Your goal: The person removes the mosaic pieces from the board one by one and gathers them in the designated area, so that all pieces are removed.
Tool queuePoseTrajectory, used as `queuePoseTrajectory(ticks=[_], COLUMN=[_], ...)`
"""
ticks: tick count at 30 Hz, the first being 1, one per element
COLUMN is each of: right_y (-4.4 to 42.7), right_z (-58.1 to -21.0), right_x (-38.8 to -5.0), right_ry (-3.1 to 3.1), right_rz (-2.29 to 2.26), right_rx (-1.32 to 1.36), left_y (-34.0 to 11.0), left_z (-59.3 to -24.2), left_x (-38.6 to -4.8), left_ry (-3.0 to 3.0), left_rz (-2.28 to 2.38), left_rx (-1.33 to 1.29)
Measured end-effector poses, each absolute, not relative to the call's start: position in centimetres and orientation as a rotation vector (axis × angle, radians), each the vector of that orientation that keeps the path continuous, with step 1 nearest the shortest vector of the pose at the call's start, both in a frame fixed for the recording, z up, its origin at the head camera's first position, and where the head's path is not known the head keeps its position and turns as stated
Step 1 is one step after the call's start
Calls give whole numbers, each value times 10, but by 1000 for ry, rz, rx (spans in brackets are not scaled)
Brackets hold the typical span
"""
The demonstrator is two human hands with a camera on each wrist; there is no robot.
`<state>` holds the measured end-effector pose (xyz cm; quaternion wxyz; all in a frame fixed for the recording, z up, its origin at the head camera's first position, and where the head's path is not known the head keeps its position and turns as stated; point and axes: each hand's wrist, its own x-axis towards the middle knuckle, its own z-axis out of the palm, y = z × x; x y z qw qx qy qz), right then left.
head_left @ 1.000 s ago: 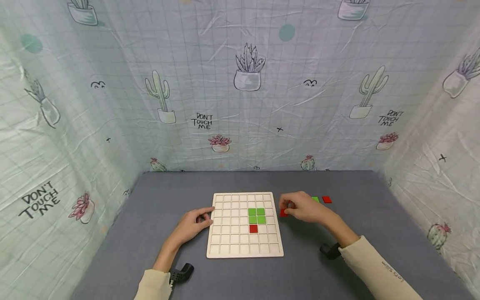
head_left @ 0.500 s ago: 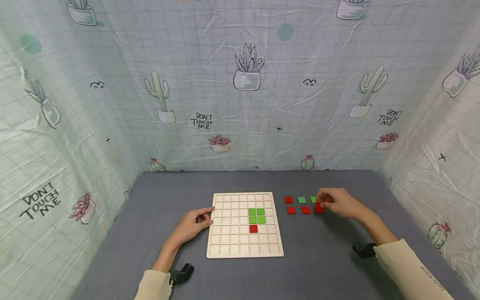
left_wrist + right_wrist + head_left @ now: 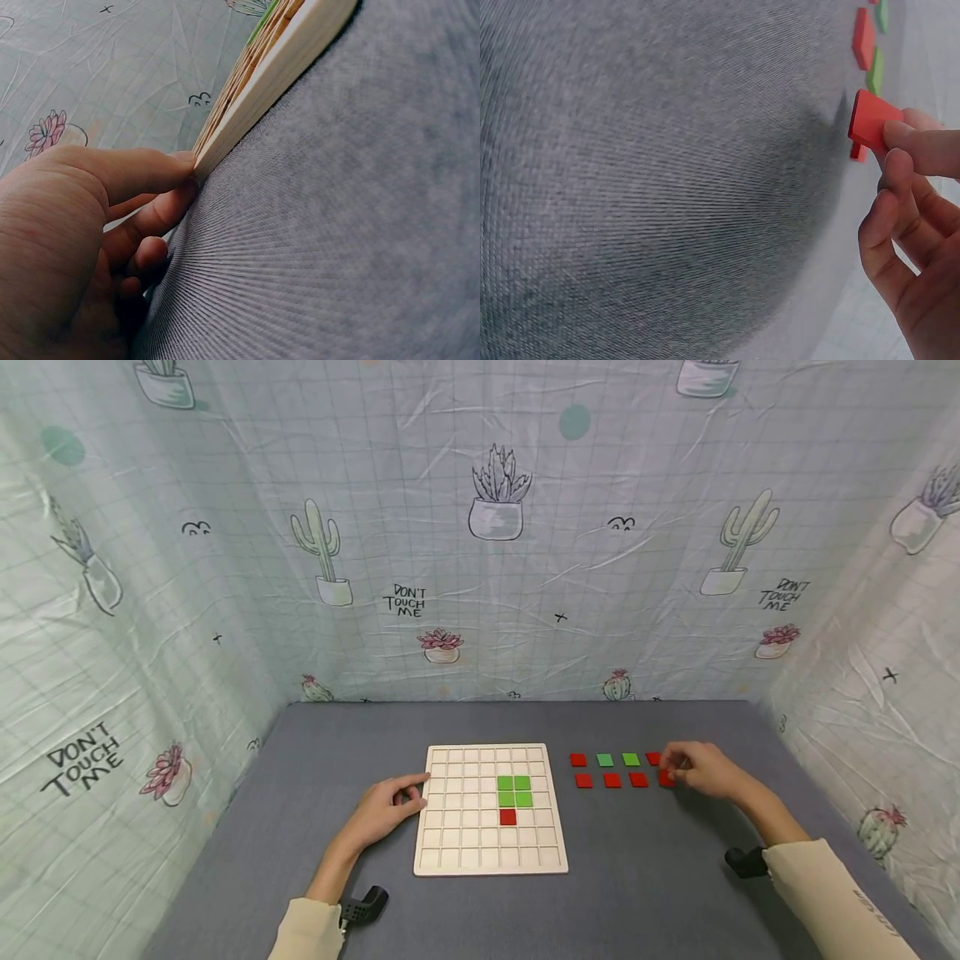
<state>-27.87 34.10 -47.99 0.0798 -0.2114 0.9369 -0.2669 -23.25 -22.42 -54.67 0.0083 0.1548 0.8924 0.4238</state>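
A pale wooden grid board (image 3: 457,843) lies on the grey table. Several green tiles (image 3: 514,791) form a block in its cells, with one red tile (image 3: 507,817) just below them. Beside the board's left edge, my left hand (image 3: 382,810) touches that edge with thumb and index fingertips; the left wrist view shows the thumb (image 3: 150,171) against the wooden side. Farther right, my right hand (image 3: 701,768) pinches another red tile (image 3: 874,120) between thumb and fingers. That tile is tilted in the right wrist view, at the right end of the nearer row of loose tiles.
Loose tiles lie in two rows right of the board: a far row with red tiles (image 3: 577,760) and green tiles (image 3: 630,759), and a near row of red tiles (image 3: 612,781). A patterned cloth (image 3: 510,610) surrounds the table (image 3: 360,735) at back and sides.
My right hand has moved right along the loose tiles, from the near row's left end to its right end, uncovering the tiles behind it. My left hand and the board have stayed put.
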Motion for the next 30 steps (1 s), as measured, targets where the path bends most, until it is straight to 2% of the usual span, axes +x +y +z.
queuePoseTrajectory(ticks=[30], right_y=[339], right_z=[-493], right_x=[-280], right_ry=[2950], right_rz=[-636], right_rx=[-612], left_y=[-223], left_z=[-541], left_x=[-231], left_ry=[2781], left_rz=[1314], left_rx=[468])
